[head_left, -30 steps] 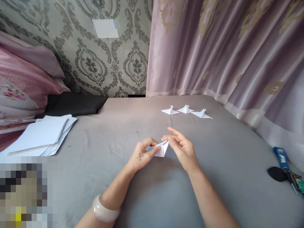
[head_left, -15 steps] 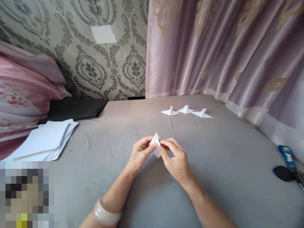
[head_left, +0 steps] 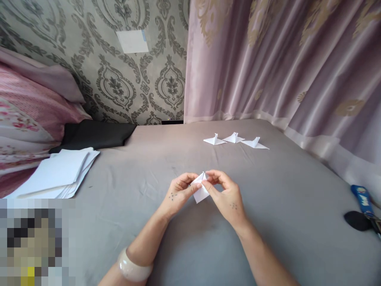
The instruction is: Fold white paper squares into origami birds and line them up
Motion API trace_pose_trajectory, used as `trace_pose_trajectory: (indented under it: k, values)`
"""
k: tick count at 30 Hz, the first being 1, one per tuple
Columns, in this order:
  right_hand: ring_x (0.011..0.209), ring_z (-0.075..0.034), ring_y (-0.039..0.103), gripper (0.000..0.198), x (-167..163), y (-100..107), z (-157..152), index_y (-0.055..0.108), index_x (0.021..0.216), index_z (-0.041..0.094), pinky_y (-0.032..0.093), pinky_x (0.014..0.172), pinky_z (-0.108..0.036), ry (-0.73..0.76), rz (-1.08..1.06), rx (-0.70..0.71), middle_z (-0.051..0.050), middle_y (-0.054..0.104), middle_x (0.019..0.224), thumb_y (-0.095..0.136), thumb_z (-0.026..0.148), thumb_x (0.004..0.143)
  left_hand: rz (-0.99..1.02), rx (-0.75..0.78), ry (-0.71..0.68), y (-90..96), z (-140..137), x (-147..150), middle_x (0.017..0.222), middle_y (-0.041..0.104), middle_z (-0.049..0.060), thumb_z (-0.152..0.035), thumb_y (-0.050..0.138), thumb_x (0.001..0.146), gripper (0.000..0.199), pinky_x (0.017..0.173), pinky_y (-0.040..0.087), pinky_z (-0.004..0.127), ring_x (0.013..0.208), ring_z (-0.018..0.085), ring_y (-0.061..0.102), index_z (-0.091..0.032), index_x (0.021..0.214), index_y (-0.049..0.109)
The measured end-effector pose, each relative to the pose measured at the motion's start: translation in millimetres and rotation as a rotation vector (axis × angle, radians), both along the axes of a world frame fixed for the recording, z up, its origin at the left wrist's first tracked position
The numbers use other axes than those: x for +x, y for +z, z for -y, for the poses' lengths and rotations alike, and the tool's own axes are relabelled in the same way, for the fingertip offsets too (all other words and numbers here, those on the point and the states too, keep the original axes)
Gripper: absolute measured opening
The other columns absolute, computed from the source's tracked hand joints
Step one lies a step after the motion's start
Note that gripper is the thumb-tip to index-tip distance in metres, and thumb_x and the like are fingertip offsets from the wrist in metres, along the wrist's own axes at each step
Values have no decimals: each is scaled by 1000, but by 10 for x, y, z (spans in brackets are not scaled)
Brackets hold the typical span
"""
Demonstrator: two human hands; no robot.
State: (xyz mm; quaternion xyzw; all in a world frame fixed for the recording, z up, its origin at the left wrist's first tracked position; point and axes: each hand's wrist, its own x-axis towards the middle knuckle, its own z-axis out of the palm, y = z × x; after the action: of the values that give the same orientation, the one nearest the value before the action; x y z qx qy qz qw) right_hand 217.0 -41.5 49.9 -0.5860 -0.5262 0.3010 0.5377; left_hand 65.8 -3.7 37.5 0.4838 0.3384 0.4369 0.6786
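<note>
A small piece of folded white paper (head_left: 201, 194) is held between my two hands above the grey cloth surface. My left hand (head_left: 179, 194) pinches its left side, thumb on the near face and fingers behind. My right hand (head_left: 224, 194) grips its upper right part, with thumb and index finger by the pointed flap at the top. The fingers partly cover the folds. Farther off stand three folded white paper figures, the left one (head_left: 215, 140), the middle one (head_left: 234, 138) and the right one (head_left: 255, 143), each with an upright point.
White paper sheets (head_left: 56, 171) lie stacked at the left, beside a black cloth-like item (head_left: 98, 134). A blue object (head_left: 361, 200) and a black rounded one (head_left: 358, 221) lie at the right edge. Pink curtains (head_left: 238, 59) border the grey surface (head_left: 143, 159) behind.
The folded paper has turned and shifted slightly right and down, with its lower corner now pointing left. My right fingers have moved up to its top flap. The view has shifted slightly.
</note>
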Motion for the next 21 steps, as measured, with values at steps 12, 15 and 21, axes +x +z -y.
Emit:
trace_pose_trajectory:
  k: [12,15,21]
  values:
    - [67,-12,56,17,6,59,21,58,65,20,45,71,-26,47,-23,25,3,57,68,68,25,78,-56,45,-58,-22,13,29,82,69,2,-29,79,74,20,75,47,25,78,13,61,-16,87,70]
    - [67,-12,55,17,-18,54,26,57,65,21,45,70,-26,37,-34,7,3,56,67,67,27,78,-98,24,-58,-6,20,30,82,71,3,-32,78,74,22,75,47,26,78,15,62,-16,86,72]
    - [73,-14,57,24,29,40,9,72,101,24,47,74,-28,146,-81,-100,2,57,74,68,36,80,-131,0,-76,37,33,-3,82,73,5,-36,78,74,23,78,49,30,80,18,65,-15,83,74]
